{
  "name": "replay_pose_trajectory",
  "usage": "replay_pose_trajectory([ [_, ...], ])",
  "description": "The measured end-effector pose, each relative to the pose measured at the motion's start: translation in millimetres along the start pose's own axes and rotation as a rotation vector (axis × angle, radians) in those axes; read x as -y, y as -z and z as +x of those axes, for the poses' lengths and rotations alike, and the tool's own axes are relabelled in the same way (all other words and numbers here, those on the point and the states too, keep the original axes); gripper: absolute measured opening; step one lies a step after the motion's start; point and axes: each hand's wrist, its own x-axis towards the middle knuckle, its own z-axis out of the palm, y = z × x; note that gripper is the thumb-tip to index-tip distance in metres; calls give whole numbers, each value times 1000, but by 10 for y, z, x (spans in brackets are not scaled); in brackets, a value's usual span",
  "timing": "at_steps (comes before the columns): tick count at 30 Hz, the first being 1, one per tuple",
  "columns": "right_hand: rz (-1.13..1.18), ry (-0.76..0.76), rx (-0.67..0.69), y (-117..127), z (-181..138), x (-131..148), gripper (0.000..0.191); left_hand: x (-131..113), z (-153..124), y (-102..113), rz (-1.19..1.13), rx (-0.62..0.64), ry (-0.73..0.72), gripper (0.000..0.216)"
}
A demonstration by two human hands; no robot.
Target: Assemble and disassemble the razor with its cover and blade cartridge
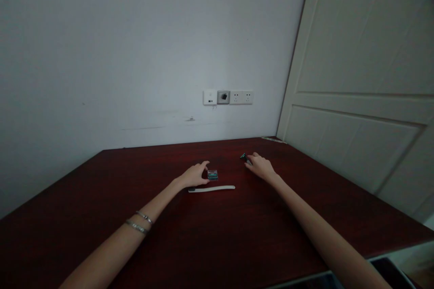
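My left hand (195,175) rests on the dark red table, thumb and fingers spread in a C around the left side of a small clear case (212,174) with something teal inside. Whether the fingertips touch the case is hard to tell. To the right, my right hand (260,165) is closed around the handle of a razor (243,157), whose dark and teal head points up and left. A white toothbrush (217,188) lies flat in front of the case, its dark bristle end at the left, close beneath my left hand.
The table (162,244) meets a pale wall (152,54) with switches and sockets (241,97). A panelled white door (356,76) stands along the right. Dark, pale-edged objects (389,273) show at the lower right, partly behind my right forearm.
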Motion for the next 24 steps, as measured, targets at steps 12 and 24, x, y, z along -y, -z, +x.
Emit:
replay_pose_trajectory([
  [12, 441, 442, 128, 121, 16, 469, 59, -186, 47, 41, -150, -22, -17, 79],
  [24, 460, 600, 194, 391, -68, 587, 40, -656, 42, 107, -132, -67, -121, 78],
])
